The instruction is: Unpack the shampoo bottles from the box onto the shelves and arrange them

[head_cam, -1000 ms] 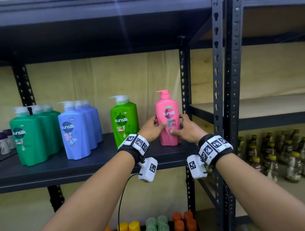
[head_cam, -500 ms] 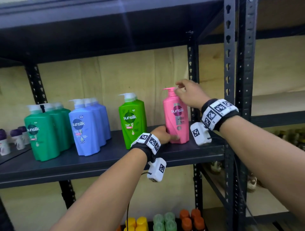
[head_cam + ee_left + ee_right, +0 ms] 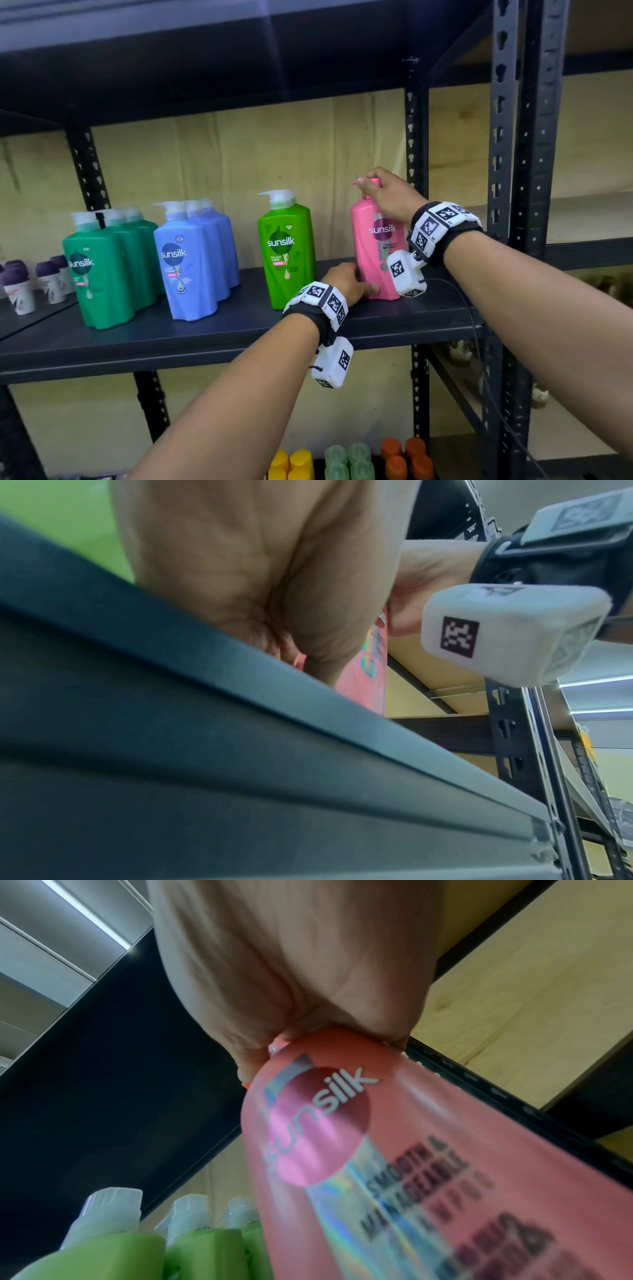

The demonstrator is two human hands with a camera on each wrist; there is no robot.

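A pink shampoo bottle [image 3: 375, 246] stands upright on the dark shelf [image 3: 205, 339], near its right post. My right hand [image 3: 383, 192] grips the pink pump head at the top; in the right wrist view the fingers close over the bottle's [image 3: 394, 1164] neck. My left hand [image 3: 349, 282] holds the bottle's lower left corner, thumb on its front. The left wrist view shows that palm [image 3: 274, 574] against the pink bottle [image 3: 363, 680] above the shelf edge [image 3: 240, 737]. A light green bottle [image 3: 286, 250] stands just left of the pink one.
Further left on the shelf stand a row of blue bottles [image 3: 191, 260] and a row of dark green bottles [image 3: 102, 274]. Small purple-capped bottles [image 3: 20, 284] sit at the far left. Black uprights [image 3: 416, 171] rise right behind the pink bottle. Coloured caps [image 3: 349, 459] show on the lower shelf.
My right hand left the bottle's side, rose to the pump head and closed over it. My left hand slid down to the bottle's base. The bottle stays on the shelf.
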